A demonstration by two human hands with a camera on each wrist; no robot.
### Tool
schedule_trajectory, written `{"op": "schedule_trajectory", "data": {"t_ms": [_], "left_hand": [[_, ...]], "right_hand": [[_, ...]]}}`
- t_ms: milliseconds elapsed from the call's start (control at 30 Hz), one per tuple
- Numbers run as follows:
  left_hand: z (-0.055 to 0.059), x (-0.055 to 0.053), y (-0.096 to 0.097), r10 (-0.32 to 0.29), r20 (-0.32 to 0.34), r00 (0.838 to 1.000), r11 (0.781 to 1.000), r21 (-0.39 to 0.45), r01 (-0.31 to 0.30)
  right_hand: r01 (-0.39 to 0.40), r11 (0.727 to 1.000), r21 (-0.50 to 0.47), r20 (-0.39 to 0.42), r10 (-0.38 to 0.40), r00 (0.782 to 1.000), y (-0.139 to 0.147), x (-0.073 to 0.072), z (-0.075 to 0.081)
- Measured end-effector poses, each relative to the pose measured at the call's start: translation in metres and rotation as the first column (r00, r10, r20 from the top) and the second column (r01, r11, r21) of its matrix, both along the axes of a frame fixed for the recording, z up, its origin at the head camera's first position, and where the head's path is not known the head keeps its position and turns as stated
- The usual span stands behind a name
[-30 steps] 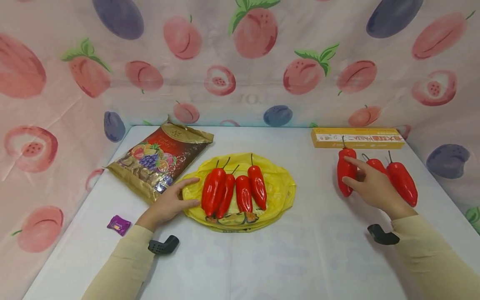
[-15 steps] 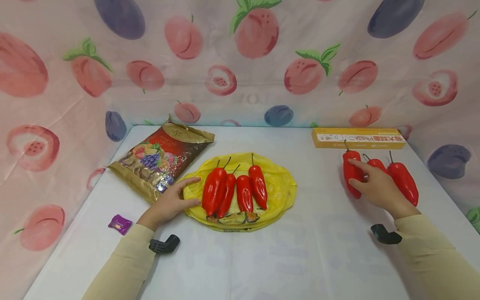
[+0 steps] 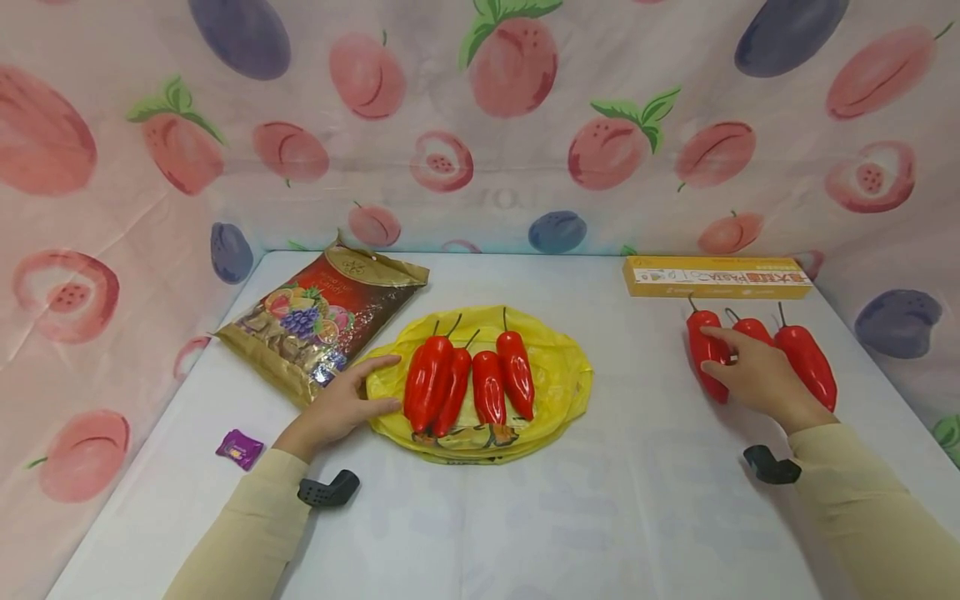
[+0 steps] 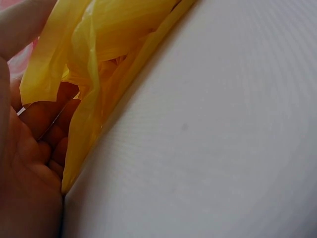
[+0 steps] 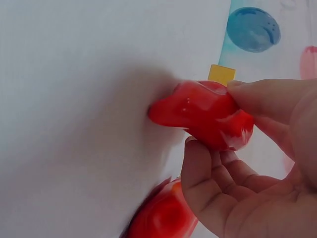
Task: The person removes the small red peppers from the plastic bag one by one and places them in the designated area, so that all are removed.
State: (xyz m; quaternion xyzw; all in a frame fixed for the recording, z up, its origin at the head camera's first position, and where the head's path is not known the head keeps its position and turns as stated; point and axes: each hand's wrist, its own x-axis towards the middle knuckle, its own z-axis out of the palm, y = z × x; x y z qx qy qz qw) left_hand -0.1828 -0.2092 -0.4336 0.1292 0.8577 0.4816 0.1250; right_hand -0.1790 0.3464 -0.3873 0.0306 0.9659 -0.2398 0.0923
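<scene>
My right hand [image 3: 757,375] pinches a red pepper [image 3: 698,354] between thumb and fingers at the right of the table. In the right wrist view this glossy pepper [image 5: 203,111] casts a soft shadow on the white surface. Two more red peppers lie beside it, a large one [image 3: 808,367] and one [image 3: 753,330] partly hidden by the hand. My left hand [image 3: 339,410] touches the left edge of a flattened yellow plastic bag [image 3: 561,375], its fingers fairly straight. Several red peppers [image 3: 427,385] lie on that bag. In the left wrist view the bag [image 4: 81,129] covers some fingers.
A red and gold candy bag [image 3: 322,312] lies at the back left. Nearer on the left is a small purple wrapped candy [image 3: 240,450]. A yellow pasta box [image 3: 716,277] stands at the back right, behind the peppers. Fruit-printed cloth surrounds the white table.
My right hand has moved the pinched pepper a little to the right and lower, closer to the two other peppers. My left hand stays at the yellow bag.
</scene>
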Motion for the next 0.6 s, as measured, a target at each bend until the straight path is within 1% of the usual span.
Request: {"op": "schedule_trajectory", "data": {"t_ms": [333, 600], "left_hand": [[0.0001, -0.0001, -0.0001, 0.006, 0.001, 1.0, 1.0, -0.028, -0.006], [-0.0005, -0.0002, -0.0001, 0.007, 0.005, 1.0, 1.0, -0.018, -0.007]], "right_hand": [[0.013, 0.999, 0.035, 0.002, -0.013, 1.0, -0.0003, -0.0048, -0.0024], [0.006, 0.999, 0.054, 0.003, -0.007, 1.0, -0.0016, -0.0092, -0.0024]]}}
